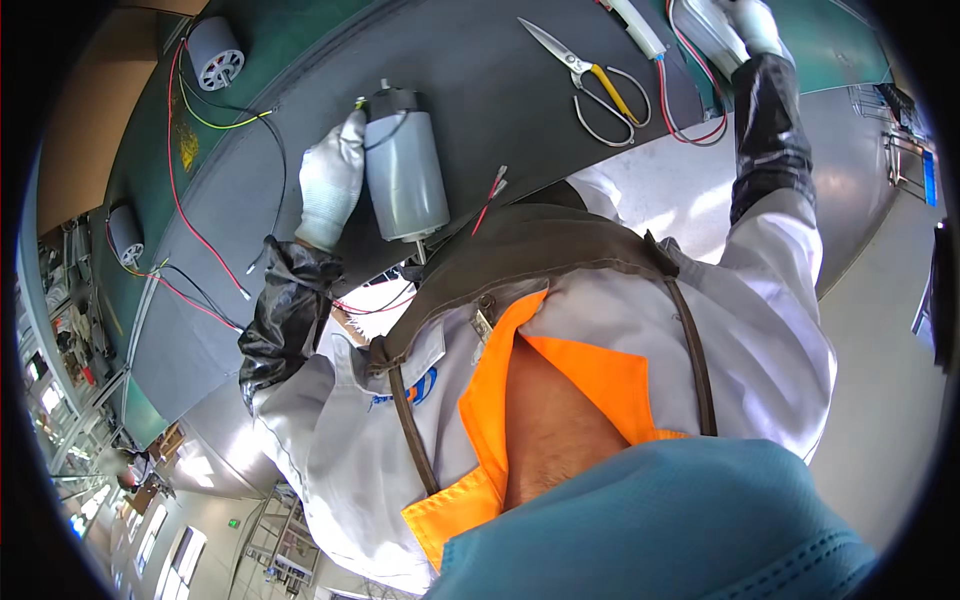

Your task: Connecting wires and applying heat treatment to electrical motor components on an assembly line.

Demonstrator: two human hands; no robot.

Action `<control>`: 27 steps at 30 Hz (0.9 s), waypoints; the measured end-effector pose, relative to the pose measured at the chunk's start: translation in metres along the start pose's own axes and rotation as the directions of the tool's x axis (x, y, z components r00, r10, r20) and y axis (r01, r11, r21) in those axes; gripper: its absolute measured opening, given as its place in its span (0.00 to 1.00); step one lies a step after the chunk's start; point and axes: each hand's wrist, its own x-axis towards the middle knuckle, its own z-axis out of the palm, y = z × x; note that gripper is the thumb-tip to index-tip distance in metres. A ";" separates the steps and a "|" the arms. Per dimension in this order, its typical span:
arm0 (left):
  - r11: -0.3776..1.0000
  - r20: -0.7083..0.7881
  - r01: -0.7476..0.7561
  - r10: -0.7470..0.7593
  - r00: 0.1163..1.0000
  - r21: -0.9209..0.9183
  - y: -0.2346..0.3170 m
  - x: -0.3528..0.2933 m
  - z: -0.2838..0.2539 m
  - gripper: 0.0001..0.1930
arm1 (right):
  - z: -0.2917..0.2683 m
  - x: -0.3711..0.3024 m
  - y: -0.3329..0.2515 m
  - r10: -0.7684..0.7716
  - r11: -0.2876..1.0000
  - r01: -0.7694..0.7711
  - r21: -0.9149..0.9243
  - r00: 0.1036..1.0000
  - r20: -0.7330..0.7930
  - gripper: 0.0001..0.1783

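Observation:
My left hand (332,182), in a white knit glove, lies along the left side of a grey cylindrical motor (408,180). Its fingers are curled, and a yellow-green wire end (361,103) shows at the fingertips. A black wire crosses the motor's dark upper end, and its shaft points toward my apron. Far out at the upper right, my right hand (752,26) is bent over a pale, shiny thing (708,38) that I cannot make out. The frame's edge cuts off part of those fingers. Red and white wires loop beside it.
Scissors (590,80) with one yellow-wrapped handle lie on the dark mat (480,90). A white tube-shaped tool (636,28) with wires is to their right. Two more motors, one upper left (214,52) and one far left (125,236), trail wires. A short red wire (489,200) lies near my apron.

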 end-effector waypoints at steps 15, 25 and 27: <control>0.994 0.401 0.047 -0.084 0.912 0.101 0.017 -0.003 -0.008 0.44 | -0.027 -0.022 -0.012 -0.264 0.938 0.300 0.171 0.942 -0.205 0.05; 0.996 0.564 0.017 0.039 0.825 -0.093 0.010 0.012 0.001 0.36 | 0.027 -0.123 -0.127 -0.138 0.681 -0.206 0.703 0.906 0.400 0.13; 0.998 0.575 -0.055 0.051 0.817 -0.010 0.022 0.012 -0.004 0.39 | 0.055 -0.120 -0.122 -0.254 0.616 -0.217 0.757 0.855 0.453 0.13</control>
